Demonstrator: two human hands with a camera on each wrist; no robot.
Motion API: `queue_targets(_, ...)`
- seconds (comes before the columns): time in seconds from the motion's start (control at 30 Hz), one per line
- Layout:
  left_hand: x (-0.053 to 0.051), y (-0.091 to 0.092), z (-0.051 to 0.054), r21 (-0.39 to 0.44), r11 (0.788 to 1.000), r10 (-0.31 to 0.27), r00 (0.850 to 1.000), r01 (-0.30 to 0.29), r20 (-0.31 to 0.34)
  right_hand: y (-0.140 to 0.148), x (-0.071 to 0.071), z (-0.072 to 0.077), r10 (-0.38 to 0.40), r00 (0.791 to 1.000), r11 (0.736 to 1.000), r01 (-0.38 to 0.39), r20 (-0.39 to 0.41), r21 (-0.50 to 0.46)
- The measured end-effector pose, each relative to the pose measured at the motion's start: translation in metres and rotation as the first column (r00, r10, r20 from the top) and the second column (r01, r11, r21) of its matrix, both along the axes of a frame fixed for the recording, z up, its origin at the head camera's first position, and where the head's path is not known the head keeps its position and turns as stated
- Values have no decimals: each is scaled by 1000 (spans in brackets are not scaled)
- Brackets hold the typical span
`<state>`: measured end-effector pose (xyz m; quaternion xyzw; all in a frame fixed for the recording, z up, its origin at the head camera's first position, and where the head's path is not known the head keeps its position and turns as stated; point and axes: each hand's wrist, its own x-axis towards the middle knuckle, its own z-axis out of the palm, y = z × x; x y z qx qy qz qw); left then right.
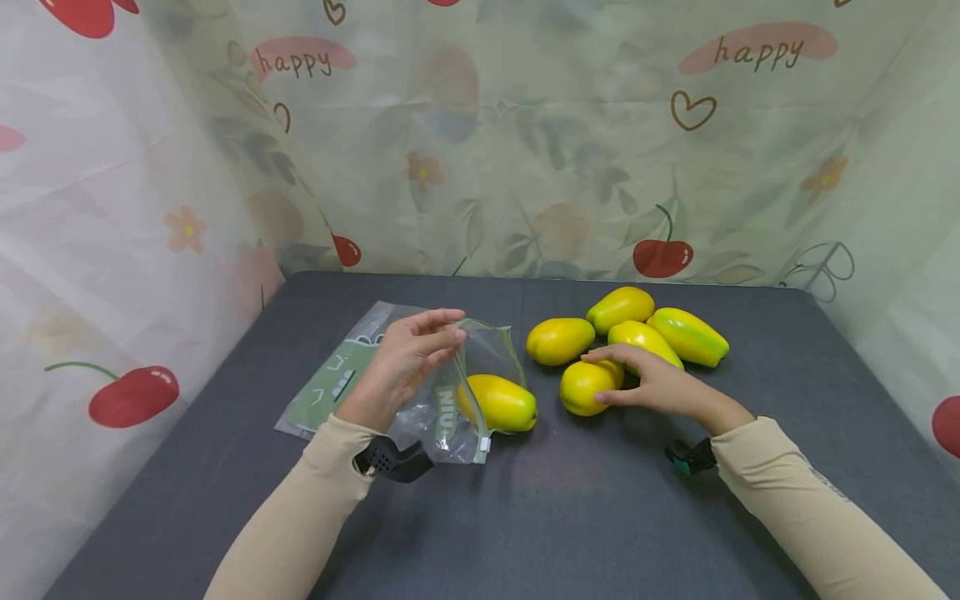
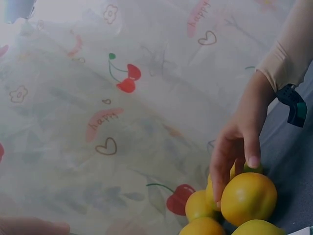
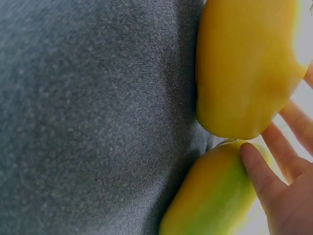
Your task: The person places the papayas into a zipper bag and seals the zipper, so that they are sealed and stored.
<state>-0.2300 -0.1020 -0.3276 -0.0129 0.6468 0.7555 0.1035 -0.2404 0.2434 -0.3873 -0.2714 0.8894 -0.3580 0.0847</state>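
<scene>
Six yellow fruits, some tinged green, and one clear bag [image 1: 337,383] with a green print lie on the dark surface [image 1: 570,517]. One fruit [image 1: 502,404] rests in the bag's mouth at its right end. The other five are grouped to the right: a far fruit [image 1: 621,310], a left fruit [image 1: 561,342], a middle fruit [image 1: 645,340], a right fruit [image 1: 687,337] and a near fruit [image 1: 582,388].

The person's left hand [image 1: 401,358] is at the bag's raised rim, thumb and fingers pinching its far left edge. The right hand [image 1: 660,383] is at the near fruit, its fingers spread about it; how firmly they press cannot be told. Two dark wristbands [image 1: 397,460] show, one per arm. Behind the surface's far edge hangs a printed curtain [image 1: 510,133].
</scene>
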Motion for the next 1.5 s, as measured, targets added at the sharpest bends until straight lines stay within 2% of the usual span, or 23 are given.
queue_targets(0.37, 0, -1, 0, -5, 1000, 10, 1000, -10, 8, 0, 0, -1, 40, 999, 997, -39, -9, 72)
queue_targets(0.67, 0, -1, 1, -6, 1000, 6, 1000, -6, 1, -3, 1, -5, 25, 996, 996, -33, 87, 85)
queue_targets(0.93, 0, -1, 0, -7, 1000, 7, 1000, -7, -1, -5, 0, -6, 12, 998, 994, -19, 63, 109)
queue_targets(1.17, 0, -1, 0, -2, 1000, 6, 1000, -6, 8, -5, 3, -4, -1, 998, 998, -3, 58, 64)
queue_targets(1.5, -1, -1, -1, 3, 1000, 10, 1000, -10, 11, -1, 6, -3, -14, 999, 998, 11, 44, 61)
